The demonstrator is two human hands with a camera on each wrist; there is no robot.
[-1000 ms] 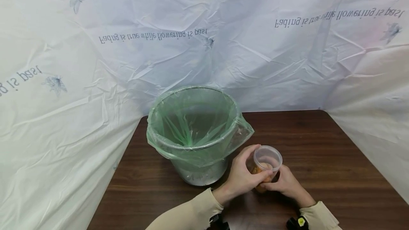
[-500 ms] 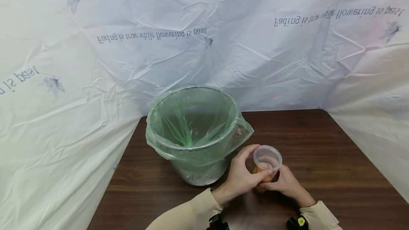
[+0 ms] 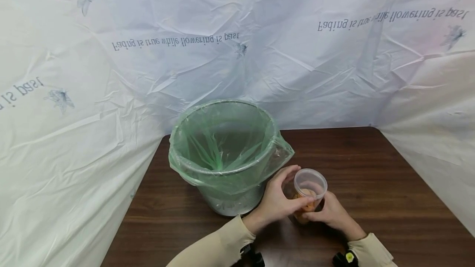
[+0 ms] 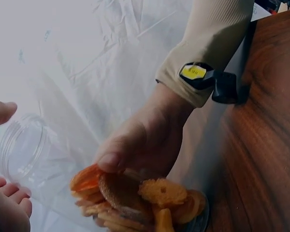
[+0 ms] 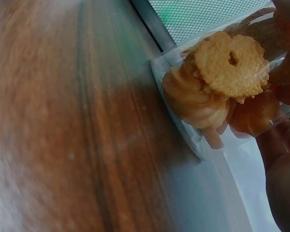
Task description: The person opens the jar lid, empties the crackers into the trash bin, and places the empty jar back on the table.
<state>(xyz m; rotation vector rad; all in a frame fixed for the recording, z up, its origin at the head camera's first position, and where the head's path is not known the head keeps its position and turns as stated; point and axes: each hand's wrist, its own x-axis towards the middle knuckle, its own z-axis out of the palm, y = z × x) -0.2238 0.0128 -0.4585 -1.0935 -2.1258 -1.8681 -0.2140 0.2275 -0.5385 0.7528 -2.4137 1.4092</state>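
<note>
A clear plastic jar (image 3: 313, 183) stands on the table, its round mouth uncovered. Orange-brown cookies (image 5: 232, 72) fill its lower part, some ring-shaped with a small hole. My right hand (image 3: 332, 214) grips the jar from the right, thumb across its near side. On the other side, my left hand (image 3: 273, 201) is spread around the jar with relaxed fingers. A gap shows between its fingertips and the jar's left side. Its thumb lies in front of the jar, and whether it touches cannot be told. In the left wrist view the cookies (image 4: 162, 192) show through the wall.
A silver mesh bin (image 3: 237, 205) lined with a green plastic bag (image 3: 222, 180) stands left of the hands. The bag's loose edge sticks out toward the jar. Dark wooden table (image 3: 371, 168) extends to the right. White printed sheeting (image 3: 208, 69) hangs behind and at both sides.
My left hand has loosened and shifted slightly left, its fingers coming away from the jar. My right hand and the jar have stayed in place.
</note>
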